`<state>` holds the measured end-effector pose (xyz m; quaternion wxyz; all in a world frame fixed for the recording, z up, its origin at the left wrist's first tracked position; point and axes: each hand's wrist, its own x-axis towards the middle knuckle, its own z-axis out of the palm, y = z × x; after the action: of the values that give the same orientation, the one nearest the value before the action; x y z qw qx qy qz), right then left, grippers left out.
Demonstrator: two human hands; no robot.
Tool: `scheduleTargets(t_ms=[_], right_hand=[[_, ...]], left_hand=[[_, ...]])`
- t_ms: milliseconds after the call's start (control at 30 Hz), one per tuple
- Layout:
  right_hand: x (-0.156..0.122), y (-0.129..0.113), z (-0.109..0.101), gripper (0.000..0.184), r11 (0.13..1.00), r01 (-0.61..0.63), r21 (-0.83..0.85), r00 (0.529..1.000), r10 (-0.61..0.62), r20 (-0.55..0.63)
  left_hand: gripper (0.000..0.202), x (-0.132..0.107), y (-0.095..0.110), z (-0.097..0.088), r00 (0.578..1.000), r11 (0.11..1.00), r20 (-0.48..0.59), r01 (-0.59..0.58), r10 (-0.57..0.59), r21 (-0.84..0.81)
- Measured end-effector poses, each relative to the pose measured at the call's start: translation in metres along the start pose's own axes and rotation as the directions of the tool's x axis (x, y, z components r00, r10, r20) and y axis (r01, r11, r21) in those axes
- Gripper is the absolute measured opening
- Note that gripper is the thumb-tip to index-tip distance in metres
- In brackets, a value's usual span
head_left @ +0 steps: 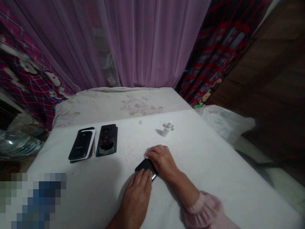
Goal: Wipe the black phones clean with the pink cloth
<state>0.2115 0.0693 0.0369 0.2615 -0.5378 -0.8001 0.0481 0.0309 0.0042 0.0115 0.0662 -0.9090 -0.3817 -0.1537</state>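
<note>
Well, we looked down past a purple sheer curtain [152,41] and a red-netted hanging [219,44] to a floral bedsheet [140,106], with a white board [202,178] in front of it. On that board, a cased black smartphone [82,143] with white layers at its edge lay just beside a glossy black smartphone [106,140]. Further right we saw a small white bottle [166,129] lying tilted, and beyond it a tiny white cube [140,122]. Nearer us, a dark handset [145,168] lay on the board between our hands, a silvery edge showing at its near corner. Our left hand [135,200] rested against its side, fingers flat and slightly spread. Our right hand [162,160], in a pink ruffled sleeve [202,210], curled over the far end, its fingertips pressing a pink cloth [147,153] against the handset. How firmly it gripped, we could not tell.
</note>
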Motion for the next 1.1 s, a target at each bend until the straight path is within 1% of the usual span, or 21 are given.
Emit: scheduleTargets(t_ms=[167, 233, 300, 433, 500, 533, 600, 700, 767, 833, 867, 1000, 1067, 1100], right_hand=[[-0.001, 0.031, -0.007, 0.018, 0.985, -0.163, -0.049, 0.983, 0.158, -0.095], [-0.002, 0.036, -0.006, 0.020, 0.982, -0.181, -0.057, 0.979, 0.174, -0.104], [-0.003, 0.030, -0.004, 0.020, 0.986, -0.154, -0.065, 0.985, 0.147, -0.091], [-0.006, 0.002, 0.003, 0.018, 0.999, -0.034, -0.029, 0.999, 0.033, -0.026], [-0.007, -0.004, 0.003, 0.018, 1.000, -0.006, -0.006, 1.000, 0.006, -0.011], [-0.008, -0.004, 0.002, 0.018, 1.000, -0.015, -0.005, 1.000, 0.015, -0.016], [-0.007, 0.006, 0.000, 0.019, 0.996, -0.080, -0.026, 0.995, 0.078, -0.057], [-0.006, 0.027, -0.002, 0.022, 0.977, -0.202, -0.074, 0.970, 0.189, -0.153], [-0.007, 0.034, -0.001, 0.025, 0.964, -0.247, -0.098, 0.955, 0.225, -0.195], [-0.008, 0.030, 0.001, 0.026, 0.963, -0.245, -0.109, 0.955, 0.220, -0.200], [-0.009, 0.024, 0.003, 0.026, 0.969, -0.224, -0.106, 0.961, 0.202, -0.190], [-0.013, 0.001, 0.008, 0.023, 0.995, -0.079, -0.058, 0.991, 0.073, -0.111], [-0.015, 0.003, 0.007, 0.024, 0.996, -0.078, -0.054, 0.991, 0.071, -0.111], [-0.016, 0.008, 0.006, 0.024, 0.992, -0.113, -0.062, 0.986, 0.104, -0.131]], left_hand=[[0.046, 0.002, 0.000, -0.002, 1.000, 0.999, 0.002, 0.022, -0.022, -0.040], [0.047, 0.002, 0.000, -0.002, 1.000, 0.998, 0.005, 0.019, -0.019, -0.054], [0.046, 0.003, -0.001, -0.004, 1.000, 0.998, 0.003, 0.012, -0.011, -0.064], [0.041, 0.004, -0.003, -0.006, 1.000, 0.998, -0.031, -0.009, 0.007, -0.065], [0.041, 0.006, -0.006, -0.005, 0.999, 0.997, -0.028, -0.017, 0.015, -0.070], [0.041, 0.007, -0.007, -0.005, 1.000, 0.997, -0.020, -0.018, 0.016, -0.079], [0.043, 0.009, -0.010, -0.003, 1.000, 0.995, -0.002, -0.013, 0.013, -0.104], [0.042, 0.014, -0.015, 0.001, 1.000, 0.990, 0.009, -0.005, 0.006, -0.143], [0.041, 0.016, -0.017, 0.003, 1.000, 0.987, 0.009, 0.003, -0.002, -0.159], [0.040, 0.019, -0.018, 0.004, 1.000, 0.987, 0.005, 0.009, -0.008, -0.163], [0.040, 0.020, -0.019, 0.005, 1.000, 0.987, 0.003, 0.012, -0.011, -0.162], [0.039, 0.023, -0.020, 0.005, 1.000, 0.988, 0.007, 0.021, -0.020, -0.155], [0.039, 0.024, -0.021, 0.005, 1.000, 0.988, 0.013, 0.019, -0.017, -0.153], [0.039, 0.025, -0.021, 0.004, 1.000, 0.989, 0.014, 0.015, -0.013, -0.149]])
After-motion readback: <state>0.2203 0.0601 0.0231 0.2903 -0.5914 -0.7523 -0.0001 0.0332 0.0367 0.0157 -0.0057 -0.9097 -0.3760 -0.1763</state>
